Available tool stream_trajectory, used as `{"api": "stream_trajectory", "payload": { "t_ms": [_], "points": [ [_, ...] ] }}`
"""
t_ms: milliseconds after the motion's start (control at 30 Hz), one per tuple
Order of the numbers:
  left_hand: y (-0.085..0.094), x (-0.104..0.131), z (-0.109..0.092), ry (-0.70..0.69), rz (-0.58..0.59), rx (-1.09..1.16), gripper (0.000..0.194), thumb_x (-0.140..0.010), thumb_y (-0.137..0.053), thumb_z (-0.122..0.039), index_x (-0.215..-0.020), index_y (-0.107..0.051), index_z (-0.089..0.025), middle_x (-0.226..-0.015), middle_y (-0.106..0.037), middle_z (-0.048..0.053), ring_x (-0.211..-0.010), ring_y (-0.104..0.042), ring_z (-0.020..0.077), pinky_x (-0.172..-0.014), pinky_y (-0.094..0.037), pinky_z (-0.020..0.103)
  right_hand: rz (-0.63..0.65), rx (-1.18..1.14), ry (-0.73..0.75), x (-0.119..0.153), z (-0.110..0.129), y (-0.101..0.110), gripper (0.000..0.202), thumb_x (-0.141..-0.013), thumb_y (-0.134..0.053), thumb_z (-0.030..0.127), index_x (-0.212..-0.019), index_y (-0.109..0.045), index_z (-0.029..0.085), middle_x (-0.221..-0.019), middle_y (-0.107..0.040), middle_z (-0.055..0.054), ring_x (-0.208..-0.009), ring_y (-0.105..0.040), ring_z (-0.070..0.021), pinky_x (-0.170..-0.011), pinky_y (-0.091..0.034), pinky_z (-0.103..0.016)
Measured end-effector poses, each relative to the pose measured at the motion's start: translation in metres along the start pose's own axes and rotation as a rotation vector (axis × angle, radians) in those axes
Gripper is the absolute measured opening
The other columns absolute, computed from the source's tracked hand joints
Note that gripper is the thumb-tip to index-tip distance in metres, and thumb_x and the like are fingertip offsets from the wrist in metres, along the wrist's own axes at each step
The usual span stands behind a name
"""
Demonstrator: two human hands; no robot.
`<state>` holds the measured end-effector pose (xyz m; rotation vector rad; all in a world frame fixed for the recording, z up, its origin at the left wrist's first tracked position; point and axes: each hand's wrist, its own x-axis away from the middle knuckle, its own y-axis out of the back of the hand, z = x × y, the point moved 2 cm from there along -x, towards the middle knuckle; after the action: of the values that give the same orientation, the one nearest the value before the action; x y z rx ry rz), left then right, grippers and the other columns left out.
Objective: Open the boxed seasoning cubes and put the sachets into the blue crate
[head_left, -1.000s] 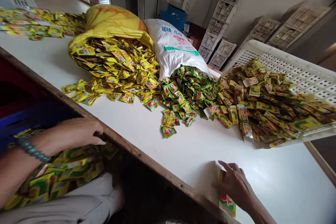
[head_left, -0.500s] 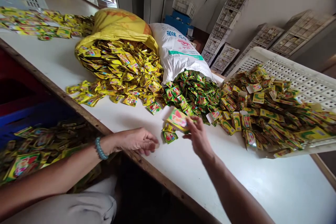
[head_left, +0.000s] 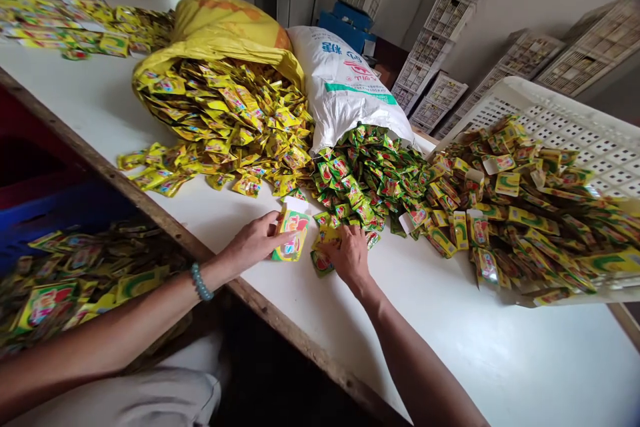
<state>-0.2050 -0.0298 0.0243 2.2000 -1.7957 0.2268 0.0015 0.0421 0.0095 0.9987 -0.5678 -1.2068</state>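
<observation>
My left hand (head_left: 257, 240) holds a small printed cardboard box (head_left: 291, 235), thumb across its front. The box's white end flap stands open at the far end. To its right, my right hand (head_left: 351, 253) is closed down over a yellow sachet (head_left: 329, 235) on the table, fingertips partly hidden. A green sachet (head_left: 321, 263) lies under and beside that hand. Just beyond are a heap of green sachets (head_left: 373, 177), spilling from a white sack (head_left: 345, 90), and a heap of yellow sachets (head_left: 235, 113), spilling from a yellow sack (head_left: 225, 23).
A tipped white plastic basket (head_left: 575, 120) at the right spills many small flat boxes (head_left: 530, 227) onto the white table (head_left: 450, 347). Below the wooden table edge (head_left: 280, 320), a blue crate (head_left: 100, 207) at left holds filled-looking packs. Stacked white crates (head_left: 430, 47) stand behind.
The small box has passed from my right hand to my left. My right hand has come down onto the sachets beside it. The view has shifted slightly.
</observation>
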Motion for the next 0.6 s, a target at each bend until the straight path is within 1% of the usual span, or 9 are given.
{"api": "stream_trajectory", "payload": {
  "t_ms": [67,100,167,233,300,333,400,500,600],
  "points": [
    [0.005,-0.001,0.000,-0.048,0.040,-0.131,0.041,-0.060,-0.077,-0.048,-0.089,-0.069,-0.020,-0.074,-0.074,0.002,-0.073,-0.070,0.0249,-0.062,-0.055,0.030,0.012,-0.100,-0.023,0.004,-0.003,0.000,0.019,-0.072,-0.070,0.036,-0.077,-0.062,0.019,-0.083,-0.061,-0.007,-0.085,-0.053,-0.0250,-0.080,-0.042,-0.039],
    [0.006,-0.001,0.000,-0.065,0.063,-0.188,0.038,-0.061,-0.076,-0.048,-0.086,-0.070,-0.020,-0.073,-0.074,0.001,-0.073,-0.070,0.0246,-0.062,-0.054,0.029,0.013,-0.205,-0.060,0.006,-0.005,0.002,0.019,-0.074,-0.067,0.037,-0.075,-0.059,0.020,-0.076,-0.059,-0.004,-0.078,-0.052,-0.0226,-0.076,-0.042,-0.036],
    [0.006,0.000,-0.002,-0.093,0.120,-0.272,0.034,-0.062,-0.074,-0.048,-0.081,-0.071,-0.020,-0.073,-0.074,0.000,-0.073,-0.069,0.0241,-0.062,-0.053,0.027,0.002,-0.510,-0.138,0.011,-0.008,0.009,0.021,-0.077,-0.062,0.041,-0.077,-0.055,0.021,-0.069,-0.056,0.000,-0.067,-0.050,-0.0179,-0.065,-0.042,-0.032],
    [0.002,0.002,-0.004,-0.118,0.213,-0.298,0.034,-0.064,-0.073,-0.047,-0.083,-0.071,-0.020,-0.078,-0.075,0.001,-0.077,-0.069,0.0242,-0.064,-0.053,0.026,-0.016,-0.842,-0.175,0.016,-0.009,0.017,0.025,-0.079,-0.061,0.045,-0.082,-0.052,0.022,-0.070,-0.055,0.002,-0.062,-0.048,-0.0146,-0.059,-0.041,-0.028],
    [-0.007,0.004,-0.005,-0.138,0.330,-0.271,0.037,-0.068,-0.071,-0.047,-0.092,-0.070,-0.020,-0.087,-0.076,0.002,-0.084,-0.070,0.0247,-0.070,-0.053,0.027,-0.030,-1.074,-0.158,0.019,-0.008,0.024,0.028,-0.077,-0.064,0.045,-0.087,-0.052,0.023,-0.076,-0.056,0.002,-0.064,-0.050,-0.0130,-0.059,-0.043,-0.027],
    [-0.012,0.004,-0.006,-0.142,0.380,-0.247,0.039,-0.070,-0.070,-0.047,-0.097,-0.069,-0.019,-0.092,-0.076,0.003,-0.088,-0.070,0.0249,-0.074,-0.053,0.028,-0.024,-1.120,-0.150,0.020,-0.008,0.027,0.028,-0.076,-0.065,0.045,-0.088,-0.053,0.023,-0.077,-0.056,0.002,-0.065,-0.051,-0.0128,-0.060,-0.044,-0.027],
    [-0.019,0.005,-0.008,-0.135,0.426,-0.201,0.043,-0.072,-0.068,-0.048,-0.103,-0.068,-0.018,-0.097,-0.076,0.005,-0.090,-0.069,0.0252,-0.077,-0.054,0.029,0.039,-1.100,-0.142,0.021,-0.008,0.029,0.027,-0.072,-0.067,0.041,-0.086,-0.056,0.022,-0.075,-0.056,0.002,-0.065,-0.051,-0.0128,-0.062,-0.046,-0.027],
    [-0.025,0.008,-0.010,-0.085,0.402,-0.137,0.046,-0.071,-0.071,-0.049,-0.102,-0.069,-0.017,-0.092,-0.076,0.006,-0.082,-0.069,0.0242,-0.072,-0.054,0.030,0.169,-0.975,-0.143,0.021,-0.012,0.030,0.020,-0.070,-0.065,0.036,-0.080,-0.061,0.020,-0.069,-0.055,0.003,-0.062,-0.049,-0.0124,-0.060,-0.044,-0.026],
    [-0.031,0.014,-0.014,-0.008,0.406,-0.034,0.045,-0.066,-0.076,-0.049,-0.096,-0.069,-0.016,-0.086,-0.076,0.006,-0.075,-0.069,0.0223,-0.067,-0.053,0.030,0.263,-0.913,-0.114,0.022,-0.014,0.033,0.016,-0.071,-0.063,0.034,-0.078,-0.064,0.020,-0.070,-0.059,0.002,-0.063,-0.050,-0.0130,-0.060,-0.043,-0.026]
  ]
}}
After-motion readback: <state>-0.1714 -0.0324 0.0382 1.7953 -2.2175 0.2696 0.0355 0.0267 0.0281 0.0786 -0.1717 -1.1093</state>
